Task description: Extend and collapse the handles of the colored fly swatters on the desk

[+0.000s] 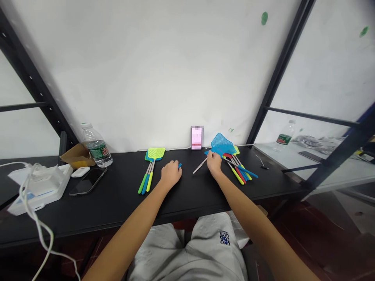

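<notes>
My left hand (170, 173) rests on the black table (117, 203), fingers curled round a small blue handle piece (179, 166) whose tip pokes out. My right hand (214, 162) grips a blue fly swatter (222, 145) near its head, with the metal rod (200, 166) sticking out toward my left hand. Right of that hand lies a pile of several fly swatters (240, 169) with green, red and blue handles. To the left of my left hand lie three fly swatters (149, 171) side by side, heads green and blue.
A water bottle (96, 146), cardboard piece (76, 155), white earbud case (80, 171), phone (88, 182) and white box with cable (38, 185) sit at the table's left. A pink card (196, 137) leans on the wall. Black rack posts (278, 74) flank the table.
</notes>
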A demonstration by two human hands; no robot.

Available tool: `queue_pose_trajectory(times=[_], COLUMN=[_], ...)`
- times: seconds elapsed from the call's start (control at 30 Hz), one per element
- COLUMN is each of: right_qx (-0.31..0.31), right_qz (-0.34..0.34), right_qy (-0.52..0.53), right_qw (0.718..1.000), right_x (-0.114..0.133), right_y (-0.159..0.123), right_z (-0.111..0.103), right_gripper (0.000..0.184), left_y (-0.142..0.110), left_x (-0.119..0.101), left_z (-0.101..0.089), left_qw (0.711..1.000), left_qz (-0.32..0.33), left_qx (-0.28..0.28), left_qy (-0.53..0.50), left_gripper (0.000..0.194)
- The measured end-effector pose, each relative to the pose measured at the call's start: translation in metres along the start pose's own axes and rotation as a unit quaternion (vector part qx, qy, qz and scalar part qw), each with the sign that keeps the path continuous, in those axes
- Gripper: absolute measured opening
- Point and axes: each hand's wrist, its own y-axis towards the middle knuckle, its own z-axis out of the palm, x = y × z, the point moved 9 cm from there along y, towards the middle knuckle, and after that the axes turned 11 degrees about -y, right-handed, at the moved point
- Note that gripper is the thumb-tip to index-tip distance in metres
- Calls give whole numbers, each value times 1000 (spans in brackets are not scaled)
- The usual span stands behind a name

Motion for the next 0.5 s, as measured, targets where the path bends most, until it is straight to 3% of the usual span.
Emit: queue_pose_trajectory(times=[0.17,0.27,0.4,0.5], right_qx=[34,65,146,184], right_qz=[-50,-57,-88,-132], right_qy=[19,51,94,97], right_qw=[998,995,981,969], right_x=[17,26,45,59], right_y=[-10,-18,-36,-49], right_z=[9,14,26,32], right_gripper=[41,41,43,46], left_y=[-3,-7,-14,-17], left_x=[-7,-23,-48,-54], left_z=[-15,-21,-7,5], left_qw=[998,991,967,961], left_qz=[13,63,154,173], left_qx=[-60,-85,-2,51], left_qy=[5,-79,-203,-210], left_gripper=[15,20,23,26])
